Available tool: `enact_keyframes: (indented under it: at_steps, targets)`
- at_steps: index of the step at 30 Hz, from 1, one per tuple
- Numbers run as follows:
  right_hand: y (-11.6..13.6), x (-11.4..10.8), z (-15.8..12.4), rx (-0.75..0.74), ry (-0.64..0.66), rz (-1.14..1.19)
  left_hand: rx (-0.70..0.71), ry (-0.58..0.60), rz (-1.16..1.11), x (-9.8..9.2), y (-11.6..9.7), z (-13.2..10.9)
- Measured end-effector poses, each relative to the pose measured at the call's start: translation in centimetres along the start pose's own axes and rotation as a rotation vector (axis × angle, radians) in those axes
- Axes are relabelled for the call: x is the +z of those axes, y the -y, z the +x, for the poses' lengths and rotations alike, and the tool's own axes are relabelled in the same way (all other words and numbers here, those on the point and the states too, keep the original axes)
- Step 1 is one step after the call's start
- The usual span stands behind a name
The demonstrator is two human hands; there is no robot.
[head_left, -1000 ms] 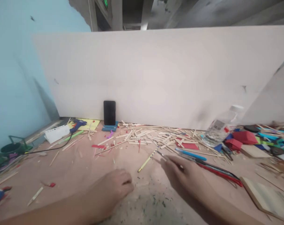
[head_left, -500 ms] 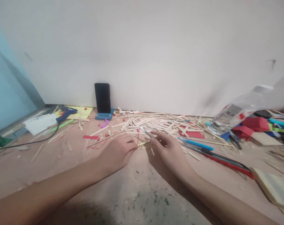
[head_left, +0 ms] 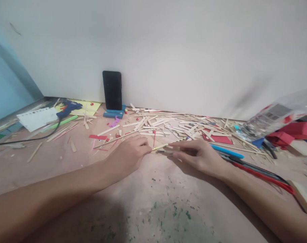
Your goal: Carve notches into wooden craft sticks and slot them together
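My left hand [head_left: 129, 153] rests on the brown table [head_left: 153, 202] with its fingers pinched on the near end of a thin yellow stick [head_left: 160, 146]. The stick lies flat and points right and away. My right hand [head_left: 200, 156] is closed round a slim grey tool [head_left: 164, 152], which I take for a small knife. The tool's tip lies low against the table, right beside the yellow stick. The two hands are a few centimetres apart.
A heap of wooden craft sticks [head_left: 168, 125] lies just beyond the hands. A black phone [head_left: 112, 90] leans on a blue stand against the white board. At the left lies a blue glue gun [head_left: 68, 106]; at the right a plastic bottle [head_left: 275, 116], blue pen [head_left: 226, 152] and red-handled tool [head_left: 266, 175].
Both hands reached forward to the yellow stick; my left pinched its end. My right hand brought the grey tool from pointing up to low beside the stick.
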State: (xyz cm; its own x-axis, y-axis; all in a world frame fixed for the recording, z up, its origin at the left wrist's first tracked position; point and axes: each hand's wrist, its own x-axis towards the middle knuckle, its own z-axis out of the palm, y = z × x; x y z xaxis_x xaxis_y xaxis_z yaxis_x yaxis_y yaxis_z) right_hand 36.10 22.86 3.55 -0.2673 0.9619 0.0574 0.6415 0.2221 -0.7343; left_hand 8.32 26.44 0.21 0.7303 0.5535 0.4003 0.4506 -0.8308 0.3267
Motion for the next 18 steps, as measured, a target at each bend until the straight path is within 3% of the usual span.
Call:
enact_keyframes:
  at_steps: [5, 18]
  targets:
    - [0.07, -0.13, -0.05, -0.071, 0.09, -0.025, -0.007, -0.008, 0.004, 0.18, 0.08, -0.03]
    - [0.22, 0.2, 0.18, -0.089, 0.093, -0.06, -0.002, -0.031, -0.065, 0.09, 0.22, 0.07]
